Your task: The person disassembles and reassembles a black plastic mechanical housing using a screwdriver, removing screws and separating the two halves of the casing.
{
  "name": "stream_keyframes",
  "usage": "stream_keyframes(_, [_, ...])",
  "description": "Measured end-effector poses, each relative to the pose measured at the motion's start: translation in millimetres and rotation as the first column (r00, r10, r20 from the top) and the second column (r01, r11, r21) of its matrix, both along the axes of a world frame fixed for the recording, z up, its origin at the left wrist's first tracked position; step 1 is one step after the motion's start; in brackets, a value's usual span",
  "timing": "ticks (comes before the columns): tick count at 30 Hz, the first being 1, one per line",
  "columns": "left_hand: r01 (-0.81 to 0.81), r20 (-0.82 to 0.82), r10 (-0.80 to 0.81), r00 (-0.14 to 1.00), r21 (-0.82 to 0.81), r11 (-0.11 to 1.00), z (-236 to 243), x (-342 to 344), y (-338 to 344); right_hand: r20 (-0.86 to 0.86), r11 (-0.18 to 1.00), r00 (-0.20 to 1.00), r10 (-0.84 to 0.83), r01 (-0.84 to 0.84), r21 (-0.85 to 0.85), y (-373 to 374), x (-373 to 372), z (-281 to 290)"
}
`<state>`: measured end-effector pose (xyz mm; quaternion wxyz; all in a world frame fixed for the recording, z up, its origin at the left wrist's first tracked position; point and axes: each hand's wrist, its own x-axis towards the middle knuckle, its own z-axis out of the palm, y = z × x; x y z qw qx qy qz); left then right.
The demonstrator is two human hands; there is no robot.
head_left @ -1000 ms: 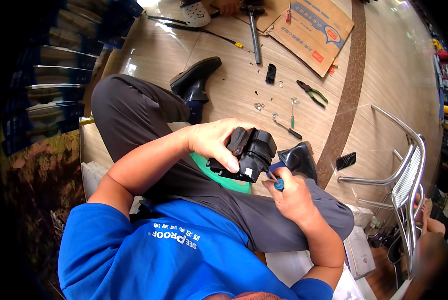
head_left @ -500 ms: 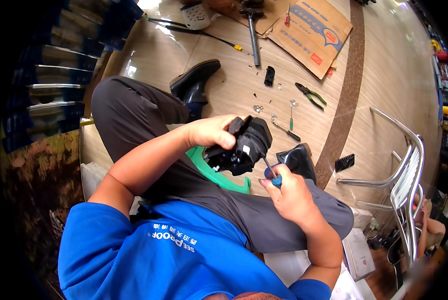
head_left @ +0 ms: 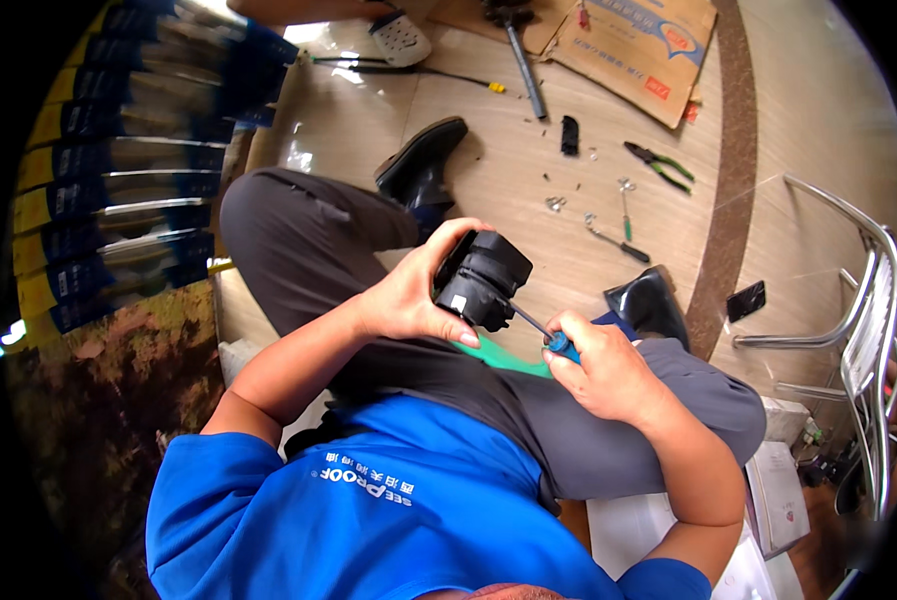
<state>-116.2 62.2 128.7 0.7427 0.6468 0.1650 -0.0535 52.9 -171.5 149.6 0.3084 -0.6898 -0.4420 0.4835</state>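
Observation:
My left hand (head_left: pixel 423 295) is closed around a black plastic housing (head_left: pixel 488 275) with a small white label, holding it above my lap. Its fingers go behind the part, and the thumb lies along the near edge. In my right hand (head_left: pixel 603 370) is a screwdriver with a blue handle (head_left: pixel 562 347). The thin shaft points up and left, and its end meets the lower right side of the housing; the exact contact spot is too small to make out. Under the housing, a green curved piece (head_left: pixel 513 360) shows beside my thigh.
On the tiled floor ahead lie green-handled pliers (head_left: pixel 658 165), a small black plastic piece (head_left: pixel 569 136), small screwdrivers (head_left: pixel 623 240), screws (head_left: pixel 555 203) and a hammer (head_left: pixel 526 70). Flattened cardboard (head_left: pixel 633 50) is farther off. A phone (head_left: pixel 746 300) lies near a metal chair (head_left: pixel 868 300) at right.
The black housing has turned in my left hand, its underside now facing away. The screwdriver stays at its right side. The whole view has shifted slightly.

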Motion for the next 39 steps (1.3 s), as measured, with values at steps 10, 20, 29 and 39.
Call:
stream_keyframes(10, [0.130,0.136,-0.136,0.981,0.052,0.990,-37.1,-69.6,-30.8,0.354,0.973,0.911,0.212,-0.231,0.010,-23.5,-56.4,-22.2])
stream_keyframes(20, [0.273,0.071,-0.276,0.959,0.041,0.961,-38.7,-75.1,-33.2,-0.216,0.918,0.949,0.230,-0.285,-0.274,-29.8,-56.5,-28.1])
stream_keyframes(29, [0.345,-0.133,-0.340,0.931,0.014,0.939,-35.0,-64.3,-25.9,0.212,0.934,0.937,0.278,-0.212,-0.287,-34.2,-69.2,-35.4])
stream_keyframes(39, [0.341,-0.115,-0.346,0.931,-0.059,0.938,-37.6,-63.5,-26.3,-0.245,0.918,0.953,0.176,-0.248,-0.309,-30.2,-61.2,-38.9])
